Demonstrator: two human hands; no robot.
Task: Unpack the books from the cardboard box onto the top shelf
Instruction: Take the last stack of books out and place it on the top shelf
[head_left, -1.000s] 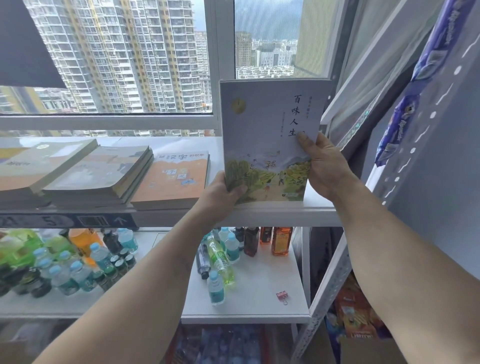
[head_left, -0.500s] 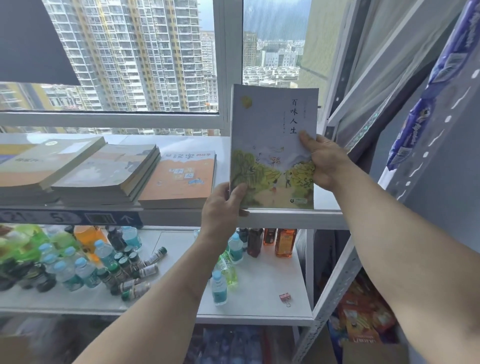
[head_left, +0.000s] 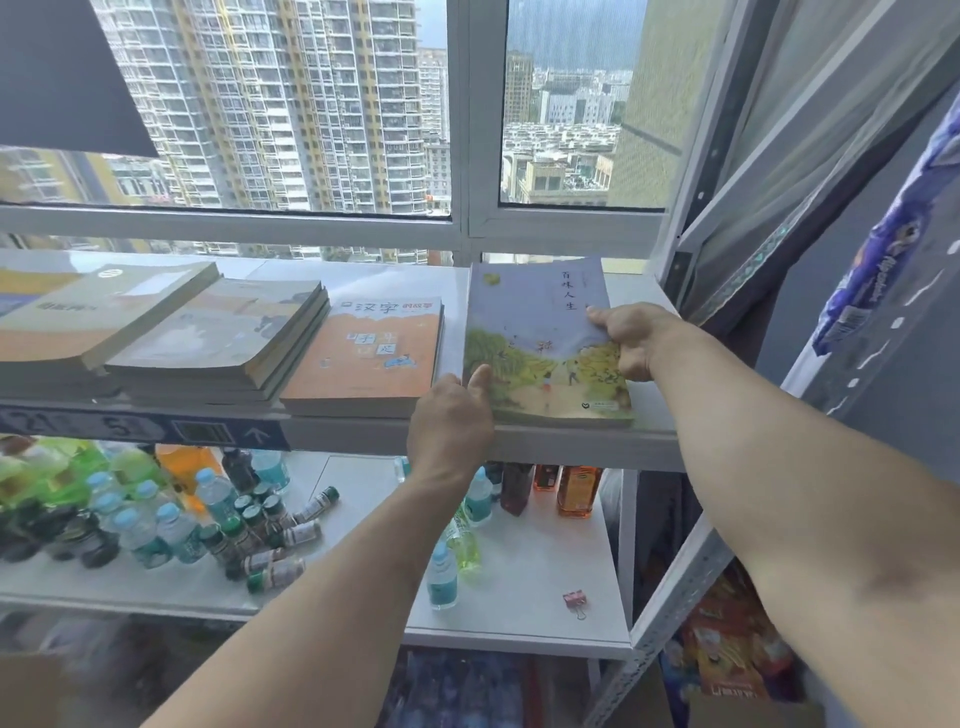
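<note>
- My left hand (head_left: 451, 410) and right hand (head_left: 631, 339) each pinch the lavender book (head_left: 540, 338).
- It seems flat on the top shelf (head_left: 571, 447), just right of the orange book (head_left: 369, 358).

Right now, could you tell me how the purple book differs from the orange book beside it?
The purple book has both hands on it, left hand and right hand; the orange book lies untouched. The purple cover shows a painted landscape, the orange one large characters. Both lie flat, face up, on the top shelf.

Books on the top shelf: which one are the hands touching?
The purple-blue book with yellow trees, at the row's right end. Left hand and right hand hold it; the orange book lies untouched.
</note>
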